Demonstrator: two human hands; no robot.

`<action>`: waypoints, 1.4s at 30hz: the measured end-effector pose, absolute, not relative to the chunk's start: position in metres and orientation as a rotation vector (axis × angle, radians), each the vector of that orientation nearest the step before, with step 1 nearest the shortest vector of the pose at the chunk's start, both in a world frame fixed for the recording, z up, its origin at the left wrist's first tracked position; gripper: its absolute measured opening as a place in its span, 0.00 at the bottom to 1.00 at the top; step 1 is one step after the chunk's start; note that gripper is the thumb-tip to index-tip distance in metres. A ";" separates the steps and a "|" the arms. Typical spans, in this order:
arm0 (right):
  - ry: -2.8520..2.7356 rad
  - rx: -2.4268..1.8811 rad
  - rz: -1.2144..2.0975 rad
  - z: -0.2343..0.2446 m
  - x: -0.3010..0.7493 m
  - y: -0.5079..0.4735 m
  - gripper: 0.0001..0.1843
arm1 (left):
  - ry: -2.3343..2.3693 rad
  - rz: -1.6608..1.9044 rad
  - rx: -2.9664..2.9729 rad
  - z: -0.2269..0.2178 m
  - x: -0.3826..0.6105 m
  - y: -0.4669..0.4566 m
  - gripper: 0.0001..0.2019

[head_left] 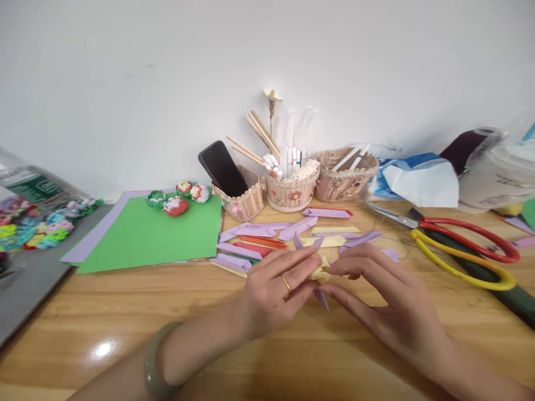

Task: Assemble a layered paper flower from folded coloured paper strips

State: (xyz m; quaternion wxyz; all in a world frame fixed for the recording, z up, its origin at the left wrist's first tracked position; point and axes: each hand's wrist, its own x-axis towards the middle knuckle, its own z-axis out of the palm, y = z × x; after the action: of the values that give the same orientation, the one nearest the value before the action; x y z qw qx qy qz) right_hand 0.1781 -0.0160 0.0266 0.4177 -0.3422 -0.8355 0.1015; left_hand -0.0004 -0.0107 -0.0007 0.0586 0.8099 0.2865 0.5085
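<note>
Between my hands is a small folded-paper piece (320,272), yellow in the middle with purple points sticking out above and below. My left hand (280,287), with a ring on one finger and a bangle (159,362) at the wrist, grips it from the left, fingers closed over it. The thumb and fingertips of my right hand (384,301) pinch at its right edge. My fingers hide part of the piece. Just behind it lie several folded strips in purple, yellow and red, among them a purple strip (298,227).
Green paper (167,239) bears several small folded flowers (175,206). Decorated stick baskets (292,192) stand along the wall, one with a phone (223,170). Large scissors (463,234) with red and yellow handles lie to the right. A grey board (25,284) is at the left.
</note>
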 end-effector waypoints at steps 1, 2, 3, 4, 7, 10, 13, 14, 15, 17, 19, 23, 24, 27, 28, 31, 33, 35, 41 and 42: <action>-2.101 -0.869 0.245 0.026 0.178 -0.015 0.09 | 0.890 1.540 2.458 0.000 0.000 -0.011 0.16; -2.105 -0.872 0.241 0.026 0.179 -0.015 0.09 | 0.899 1.537 2.471 0.000 0.000 -0.011 0.16; -2.112 -0.870 0.253 0.026 0.179 -0.014 0.08 | 0.895 1.531 2.491 0.000 0.000 -0.010 0.16; -2.119 -0.864 0.287 0.026 0.179 -0.013 0.08 | 0.884 1.521 2.517 0.000 0.000 -0.010 0.16; -2.111 -0.847 0.523 0.029 0.178 -0.013 0.06 | 0.850 1.470 2.604 -0.001 -0.002 -0.010 0.16; -2.038 -0.891 0.820 0.033 0.177 -0.013 0.07 | 0.836 1.388 2.675 -0.003 -0.003 -0.010 0.17; -1.940 -0.932 1.029 0.035 0.176 -0.015 0.07 | 0.836 1.361 2.691 -0.004 -0.005 -0.011 0.18; -1.898 -0.938 1.078 0.034 0.176 -0.015 0.06 | 0.830 1.390 2.664 -0.003 -0.005 -0.011 0.19; -1.847 -0.947 1.107 0.033 0.177 -0.015 0.05 | 0.821 1.431 2.614 -0.002 -0.004 -0.011 0.18; -1.721 -1.005 1.083 0.029 0.178 -0.014 0.04 | 0.809 1.506 2.480 0.000 -0.003 -0.010 0.19; -1.615 -1.110 0.949 0.025 0.180 -0.011 0.05 | 0.810 1.532 2.363 0.002 -0.002 -0.010 0.19; -1.669 -1.209 0.917 0.024 0.181 -0.004 0.14 | 0.814 1.461 2.278 0.003 -0.001 -0.010 0.22; -1.697 -1.190 0.993 0.025 0.181 -0.004 0.14 | 0.820 1.429 2.257 0.002 -0.002 -0.010 0.24; -1.697 -1.144 1.151 0.029 0.180 -0.004 0.12 | 0.829 1.309 2.165 0.002 -0.004 -0.014 0.34; -1.682 -1.148 1.144 0.029 0.180 -0.003 0.12 | 0.810 1.252 2.111 0.002 -0.004 -0.016 0.37; -1.693 -1.175 1.083 0.029 0.181 -0.002 0.10 | 0.728 1.132 1.763 0.004 -0.006 -0.018 0.36; -1.753 -1.175 1.056 0.028 0.181 -0.001 0.09 | 0.786 1.146 1.485 0.005 -0.005 -0.017 0.25; -1.821 -1.155 1.031 0.027 0.181 0.000 0.09 | 0.926 1.178 1.327 0.005 -0.003 -0.014 0.15; -1.876 -1.148 0.961 0.024 0.178 -0.002 0.10 | 0.992 1.096 1.302 0.001 0.004 -0.009 0.13; -1.863 -1.158 0.936 0.024 0.178 -0.002 0.11 | 1.010 1.104 1.325 0.000 0.005 -0.009 0.13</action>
State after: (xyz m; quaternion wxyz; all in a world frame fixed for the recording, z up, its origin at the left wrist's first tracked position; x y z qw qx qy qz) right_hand 0.1776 -0.0022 0.0237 0.3694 -0.4511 -0.7260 0.3647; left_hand 0.0049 -0.0087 0.0000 0.5410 0.5575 0.4250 0.4647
